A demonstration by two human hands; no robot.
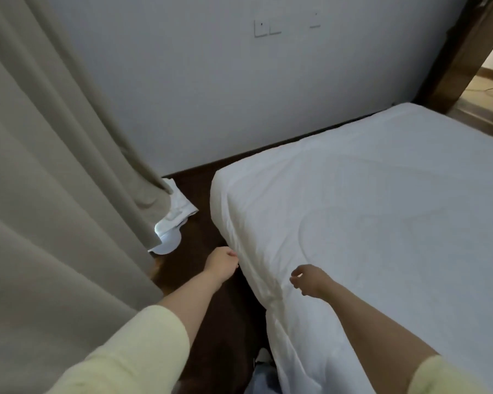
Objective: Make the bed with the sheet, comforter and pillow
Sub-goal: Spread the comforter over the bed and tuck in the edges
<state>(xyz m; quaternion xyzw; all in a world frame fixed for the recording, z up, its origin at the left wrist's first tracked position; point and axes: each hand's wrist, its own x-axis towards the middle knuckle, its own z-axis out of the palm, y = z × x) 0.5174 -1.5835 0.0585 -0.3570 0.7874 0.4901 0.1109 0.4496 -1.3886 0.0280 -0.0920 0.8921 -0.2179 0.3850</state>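
Note:
A white comforter (367,209) covers the bed and hangs over its left side, with soft creases near the corner. My left hand (222,263) is down beside the bed at the hanging edge, its fingers curled and pinching the fabric. My right hand (306,280) hovers just above the comforter's top near the same edge, fingers loosely bent and holding nothing. No pillow is in sight.
A beige curtain (54,166) hangs close on the left. White cloth (174,220) lies on the dark wooden floor (199,189) under the curtain. A grey wall (239,95) with switches (266,28) runs behind the bed. A doorway (490,89) opens at the far right.

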